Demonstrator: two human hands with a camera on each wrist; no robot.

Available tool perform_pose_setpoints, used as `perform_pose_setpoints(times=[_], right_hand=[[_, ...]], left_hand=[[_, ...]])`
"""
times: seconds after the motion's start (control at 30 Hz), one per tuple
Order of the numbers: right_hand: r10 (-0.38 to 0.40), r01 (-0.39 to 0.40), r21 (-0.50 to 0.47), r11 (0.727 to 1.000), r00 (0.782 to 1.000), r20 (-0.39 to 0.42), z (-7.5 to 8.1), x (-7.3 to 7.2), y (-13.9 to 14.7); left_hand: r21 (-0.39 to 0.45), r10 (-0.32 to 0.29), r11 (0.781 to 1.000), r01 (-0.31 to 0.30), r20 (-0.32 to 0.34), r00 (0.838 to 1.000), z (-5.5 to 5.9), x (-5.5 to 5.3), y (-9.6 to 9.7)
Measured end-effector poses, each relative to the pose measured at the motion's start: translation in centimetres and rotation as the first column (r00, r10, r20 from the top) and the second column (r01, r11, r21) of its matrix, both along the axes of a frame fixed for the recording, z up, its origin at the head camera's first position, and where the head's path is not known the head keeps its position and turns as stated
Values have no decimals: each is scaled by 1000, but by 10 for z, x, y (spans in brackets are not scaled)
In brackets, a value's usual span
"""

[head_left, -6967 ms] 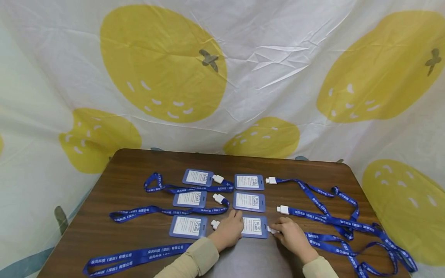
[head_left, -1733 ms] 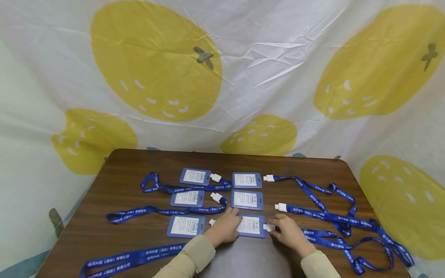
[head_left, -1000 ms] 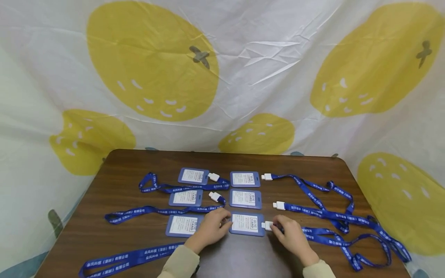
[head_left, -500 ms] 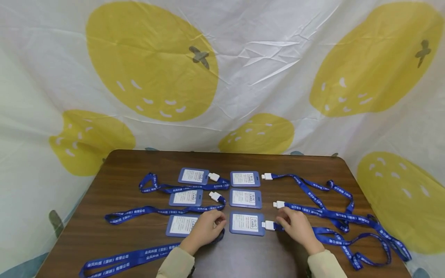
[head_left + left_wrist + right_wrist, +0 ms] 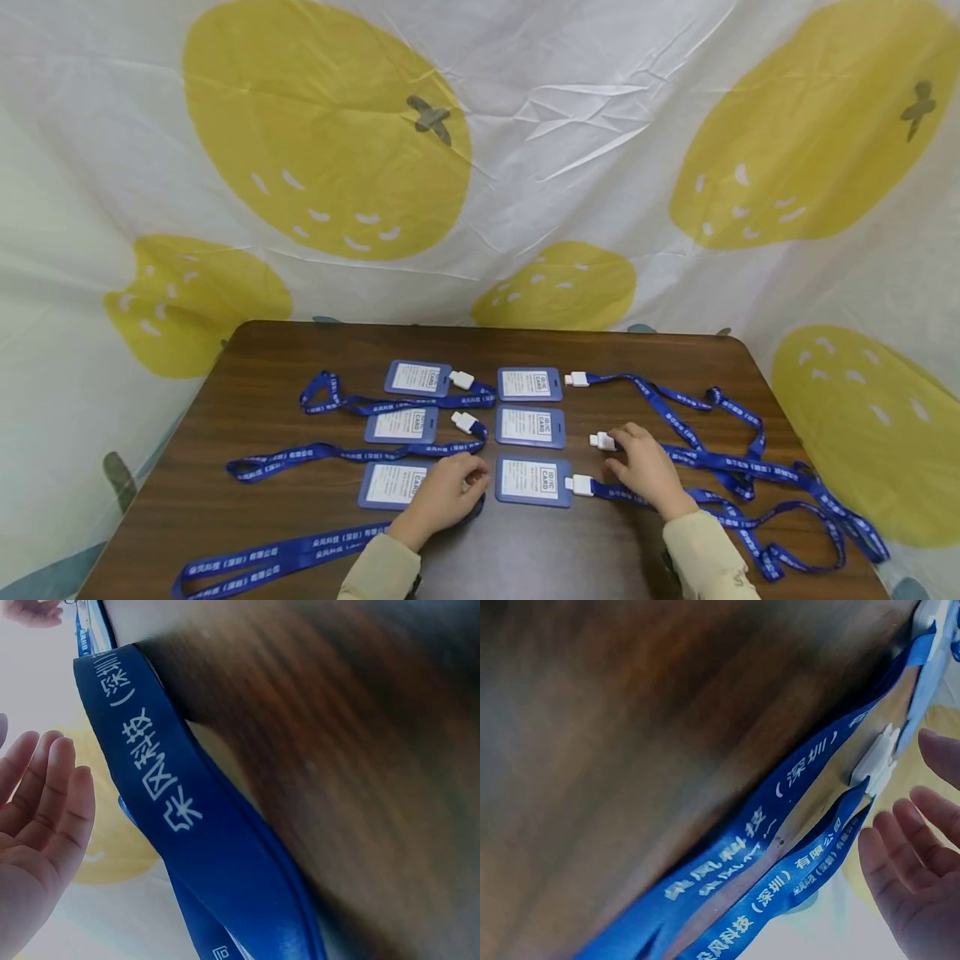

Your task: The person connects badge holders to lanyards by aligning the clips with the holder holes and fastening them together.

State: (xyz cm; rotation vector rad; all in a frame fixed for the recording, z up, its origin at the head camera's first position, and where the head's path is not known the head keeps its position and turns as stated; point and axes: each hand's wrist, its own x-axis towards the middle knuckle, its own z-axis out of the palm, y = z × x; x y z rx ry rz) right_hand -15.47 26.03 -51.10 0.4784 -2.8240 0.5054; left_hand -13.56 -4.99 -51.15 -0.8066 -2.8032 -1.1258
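On the wooden table [image 5: 525,554], with left hand [image 5: 444,493] and right hand [image 5: 647,468] loosely curved, holding nothing, expect a light, limp blue lanyard [image 5: 757,469], best pinched along its stiff, probably slick white clip [image 5: 602,442] near right hand.

A fruit-print cloth [image 5: 577,133] filled my view behind a brown table [image 5: 262,362].

Through the head camera I saw the tabletop's dark wood grain, its rounded far corners and a pale sheen on the near middle. The cloth was white and creased, with a big yellow fruit [image 5: 330,142] at upper left and another big fruit [image 5: 810,142] at upper right, each marked with a dark cross-shaped stem. I made out a smaller fruit [image 5: 558,287] just above the table's far edge, and a grey-green leaf [image 5: 120,481] low on the left.
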Motion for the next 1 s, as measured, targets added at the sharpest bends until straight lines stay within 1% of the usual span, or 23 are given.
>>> perform_pose_setpoints(times=[0.1, 0.2, 0.33, 0.53, 0.63, 0.73, 0.9, 1.0], right_hand=[[14, -13, 48, 999, 1000, -10, -1, -8, -1], [17, -18, 94, 995, 1000, 2, -2, -15, -2], [15, -24, 141, 990, 998, 60, -1, -23, -3], [18, -51, 207, 977, 988, 156, 2, -30, -2], [4, -48, 218, 975, 981, 196, 4, -33, -2], [-3, -45, 217, 975, 976, 216, 4, -34, -2], [25, -64, 192, 979, 980, 197, 3, -35, 1], [47, -78, 171, 982, 983, 180, 1, -36, 2]], left_hand=[[-5, 0, 1000, 0, -7, 1000, -2, 0, 0], [-15, 4, 1000, -4, -11, 1000, -4, 0, 0], [-25, 6, 1000, -6, -10, 1000, -4, 0, 1], [-24, 2, 1000, -2, 22, 1000, -2, 0, 0], [-21, 1, 1000, 0, 33, 999, -1, 1, -1], [-16, -2, 1000, 3, 36, 999, -1, 1, -2], [-9, -12, 1000, 12, 27, 1000, 1, 0, -2], [-12, -19, 1000, 19, 4, 1000, 1, -2, -1]])
